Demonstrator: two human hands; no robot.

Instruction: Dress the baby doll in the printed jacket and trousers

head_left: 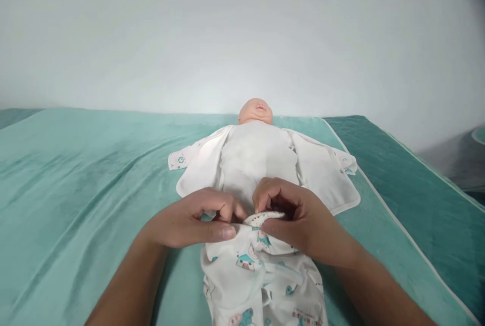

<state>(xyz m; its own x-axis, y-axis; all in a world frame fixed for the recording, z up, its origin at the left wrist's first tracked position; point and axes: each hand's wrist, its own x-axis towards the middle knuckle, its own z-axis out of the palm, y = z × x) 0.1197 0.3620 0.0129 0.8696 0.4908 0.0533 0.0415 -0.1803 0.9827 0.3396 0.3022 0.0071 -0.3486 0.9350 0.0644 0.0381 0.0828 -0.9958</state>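
Observation:
A baby doll (255,110) lies on its back, its head toward the wall. Its white baby jacket (202,161) is spread open, sleeves stretched out to both sides, over a plain white torso (257,151). Printed baby pants (242,275) cover the lower body. At the waistband, my left hand (204,217) pinches the left part of the cloth between thumb and fingers. My right hand (291,215) grips a folded edge of the same waistband close beside it. The doll's hands and feet do not show.
A light green sheet (94,204) with soft wrinkles lies under the doll. To the right, past a pale trim line, is a darker green cloth (417,189). A white wall (242,38) rises behind the doll's head.

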